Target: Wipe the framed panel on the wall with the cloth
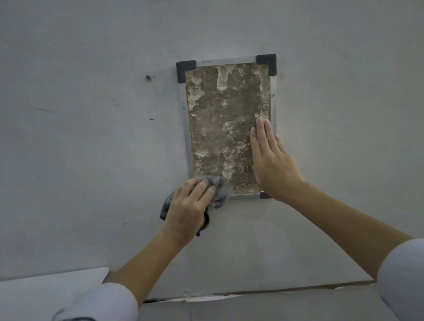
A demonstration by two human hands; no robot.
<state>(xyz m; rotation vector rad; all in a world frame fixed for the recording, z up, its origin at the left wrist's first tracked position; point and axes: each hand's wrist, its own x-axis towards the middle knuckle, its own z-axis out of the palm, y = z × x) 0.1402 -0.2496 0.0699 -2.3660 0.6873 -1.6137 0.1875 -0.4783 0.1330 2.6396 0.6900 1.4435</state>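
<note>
A framed panel (223, 121) hangs on the grey wall, with a thin metal frame, black corner caps and a blotchy brown and cream surface. My left hand (187, 209) grips a crumpled grey cloth (217, 189) and presses it on the panel's lower left corner. The cloth hides that corner, and part of it hangs out behind my hand to the left. My right hand (273, 160) lies flat on the panel's lower right part, fingers straight and pointing up, covering most of the bottom right corner cap.
A small screw or hole (148, 77) sits in the wall left of the panel's top. A white ledge or surface (34, 294) lies at lower left. A seam (249, 291) runs across where the wall meets the grey floor below.
</note>
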